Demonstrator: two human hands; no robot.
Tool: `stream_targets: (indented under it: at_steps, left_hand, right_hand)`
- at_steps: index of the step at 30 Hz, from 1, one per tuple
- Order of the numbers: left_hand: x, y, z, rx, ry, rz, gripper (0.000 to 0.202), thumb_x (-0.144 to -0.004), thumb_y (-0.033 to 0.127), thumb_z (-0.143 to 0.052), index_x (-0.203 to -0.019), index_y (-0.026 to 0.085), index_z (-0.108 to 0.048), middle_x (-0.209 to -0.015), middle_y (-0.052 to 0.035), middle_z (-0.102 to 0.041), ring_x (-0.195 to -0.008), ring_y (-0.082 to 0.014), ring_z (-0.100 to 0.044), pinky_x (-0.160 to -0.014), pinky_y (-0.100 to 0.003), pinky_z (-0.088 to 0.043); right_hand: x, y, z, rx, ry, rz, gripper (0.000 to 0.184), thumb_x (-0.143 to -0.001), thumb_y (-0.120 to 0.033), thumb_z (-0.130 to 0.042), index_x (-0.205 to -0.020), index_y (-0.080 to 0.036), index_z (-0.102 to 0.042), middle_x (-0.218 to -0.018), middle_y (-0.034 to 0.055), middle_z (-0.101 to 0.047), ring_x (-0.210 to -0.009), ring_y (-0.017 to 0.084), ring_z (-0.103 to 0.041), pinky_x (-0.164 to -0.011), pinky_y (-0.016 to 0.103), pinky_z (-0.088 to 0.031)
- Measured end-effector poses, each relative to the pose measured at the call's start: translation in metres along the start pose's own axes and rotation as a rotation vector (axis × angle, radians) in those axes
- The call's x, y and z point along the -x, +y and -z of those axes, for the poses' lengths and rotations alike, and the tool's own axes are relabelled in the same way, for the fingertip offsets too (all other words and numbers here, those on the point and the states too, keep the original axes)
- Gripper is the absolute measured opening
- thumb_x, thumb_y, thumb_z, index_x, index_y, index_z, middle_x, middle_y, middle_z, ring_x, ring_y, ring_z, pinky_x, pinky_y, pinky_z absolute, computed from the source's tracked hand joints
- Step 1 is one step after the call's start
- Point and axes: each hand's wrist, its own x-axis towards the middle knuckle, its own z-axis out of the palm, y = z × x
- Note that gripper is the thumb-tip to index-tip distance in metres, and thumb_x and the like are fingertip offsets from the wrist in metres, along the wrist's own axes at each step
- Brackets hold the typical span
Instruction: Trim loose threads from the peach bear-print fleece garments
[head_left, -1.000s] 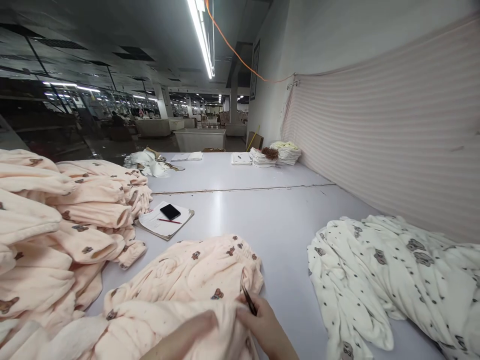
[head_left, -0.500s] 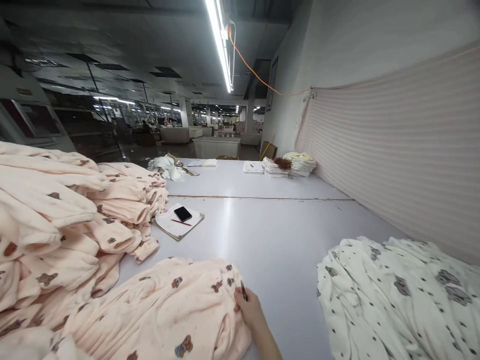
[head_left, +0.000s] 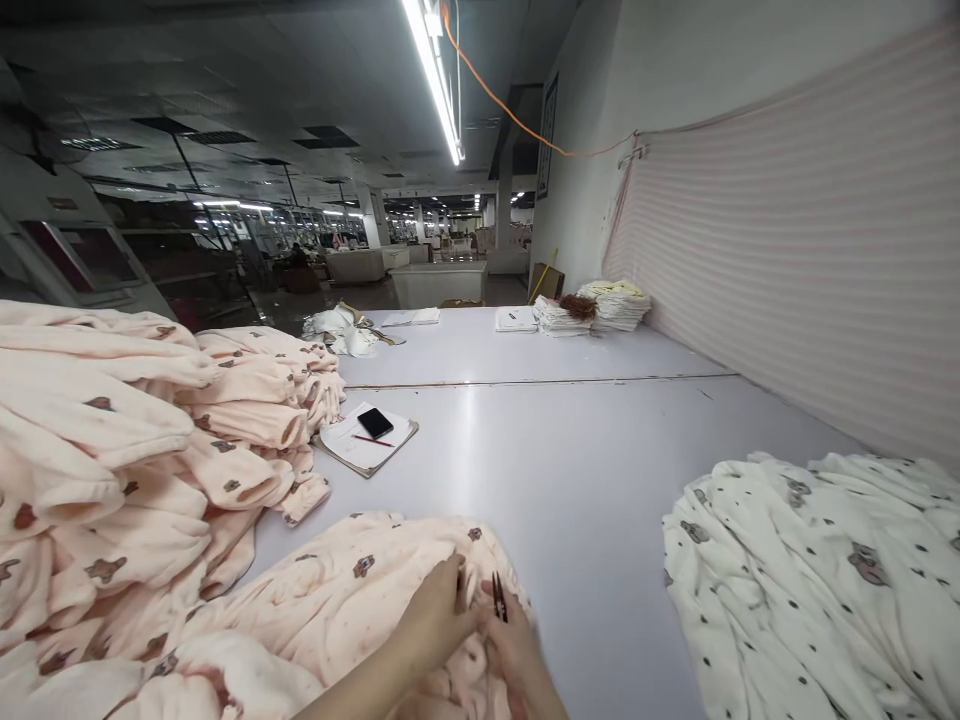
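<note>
A pale pink plush garment (head_left: 315, 600) with brown bear prints lies bunched on the table in front of me. My left hand (head_left: 442, 612) reaches over it, its fingers closed on a fold of the cloth. Close beside it, my right hand (head_left: 514, 640) rests at the garment's right edge, closed around a small pair of dark thread snips (head_left: 499, 598). Their two pointed blades stick up, slightly apart. The fingertips of both hands are partly hidden by the folds.
A tall heap of similar pink garments (head_left: 97, 450) rises on the left. White spotted garments (head_left: 810, 580) lie on the right. A clipboard (head_left: 346, 447) with papers, a black phone (head_left: 375, 422) and a red pen sits mid-table. Stacked cloth pieces (head_left: 615, 305) stand at the far edge.
My left hand has come into view and taken hold of the pink garment. The right hand has moved slightly right, and the snips' blades now show more clearly.
</note>
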Motion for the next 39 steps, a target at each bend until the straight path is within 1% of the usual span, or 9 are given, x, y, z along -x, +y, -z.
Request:
stream_targets:
  at_steps: [3,7,12,15,19,24,28,34,39]
  left_hand:
    - [-0.015,-0.011,0.002,-0.279,-0.064,-0.075,0.042,-0.049,0.012,-0.068,-0.09,0.017,-0.061,-0.091,-0.0065,-0.056,-0.095,-0.0311,-0.048,-0.088,-0.042,-0.033]
    - [-0.013,-0.022,0.015,-0.346,-0.133,-0.118,0.046,-0.062,0.013,-0.057,-0.107,0.018,-0.058,-0.102,-0.0086,-0.06,-0.1,-0.0277,-0.05,-0.09,-0.037,-0.033]
    - [-0.003,-0.008,0.038,-0.151,-0.255,-0.006,0.022,-0.071,0.023,-0.055,-0.089,0.019,-0.067,-0.095,-0.0051,-0.068,-0.103,-0.0282,-0.055,-0.095,-0.036,-0.035]
    - [0.007,0.0,0.052,0.043,-0.384,0.17,0.019,-0.073,0.032,-0.057,-0.076,0.016,-0.066,-0.074,-0.0051,-0.067,-0.079,-0.0267,-0.062,-0.076,-0.037,-0.046]
    - [0.017,-0.003,0.067,0.293,-0.427,0.304,0.02,-0.07,0.033,-0.065,-0.079,0.015,-0.062,-0.071,-0.0028,-0.067,-0.07,-0.0189,-0.063,-0.068,-0.028,-0.048]
    - [0.016,-0.017,0.077,0.46,-0.416,0.442,0.027,-0.073,0.036,-0.059,-0.078,0.01,-0.063,-0.066,-0.0072,-0.069,-0.068,-0.0193,-0.064,-0.069,-0.028,-0.05]
    - [0.017,-0.017,0.082,0.557,-0.478,0.446,0.017,-0.071,0.028,-0.058,-0.076,0.013,-0.062,-0.068,-0.0067,-0.07,-0.07,-0.0197,-0.066,-0.071,-0.027,-0.05]
    - [0.025,-0.013,0.087,0.599,-0.626,0.397,0.019,-0.065,0.021,-0.054,-0.08,0.014,-0.063,-0.073,-0.0076,-0.07,-0.083,-0.0252,-0.067,-0.082,-0.034,-0.048]
    - [0.033,-0.009,0.087,0.504,-0.69,0.327,0.027,-0.058,0.014,-0.054,-0.083,0.015,-0.063,-0.074,-0.0048,-0.068,-0.082,-0.0241,-0.065,-0.08,-0.034,-0.047]
  right_hand:
    - [0.012,-0.002,-0.008,0.037,0.008,-0.007,0.037,-0.081,-0.044,-0.05,-0.098,-0.015,-0.066,-0.078,0.0076,-0.072,-0.074,0.021,-0.07,-0.06,0.027,-0.053]
    - [0.016,-0.018,-0.013,0.183,0.073,0.071,0.023,-0.079,-0.039,-0.057,-0.088,-0.02,-0.068,-0.077,0.0038,-0.069,-0.073,0.021,-0.065,-0.066,0.029,-0.051]
    - [0.022,-0.041,-0.016,0.372,0.18,0.262,0.016,-0.082,-0.032,-0.056,-0.082,-0.023,-0.069,-0.083,0.0062,-0.063,-0.081,0.024,-0.057,-0.077,0.034,-0.043]
    - [0.029,-0.053,-0.02,0.399,0.075,0.389,0.018,-0.084,-0.028,-0.054,-0.078,-0.025,-0.07,-0.076,0.0028,-0.062,-0.073,0.02,-0.058,-0.07,0.03,-0.044]
    - [0.039,-0.064,-0.03,0.372,-0.014,0.514,0.018,-0.086,-0.027,-0.053,-0.088,-0.025,-0.07,-0.086,0.0035,-0.066,-0.083,0.019,-0.061,-0.074,0.027,-0.047]
    - [0.058,-0.068,-0.037,0.333,0.194,0.384,0.021,-0.089,-0.035,-0.051,-0.084,-0.022,-0.066,-0.083,0.0047,-0.065,-0.08,0.02,-0.061,-0.076,0.028,-0.048]
    - [0.077,-0.06,-0.036,0.235,0.08,0.21,0.019,-0.08,-0.039,-0.061,-0.083,-0.02,-0.064,-0.076,0.0032,-0.067,-0.074,0.02,-0.064,-0.067,0.025,-0.051]
    - [0.086,-0.044,-0.033,0.282,0.106,0.331,0.02,-0.078,-0.032,-0.061,-0.092,-0.023,-0.072,-0.098,0.007,-0.073,-0.092,0.024,-0.066,-0.081,0.03,-0.052]
    - [0.081,-0.063,-0.027,0.394,-0.008,0.404,0.023,-0.082,-0.027,-0.059,-0.1,-0.024,-0.072,-0.103,0.007,-0.073,-0.095,0.023,-0.067,-0.083,0.029,-0.054]
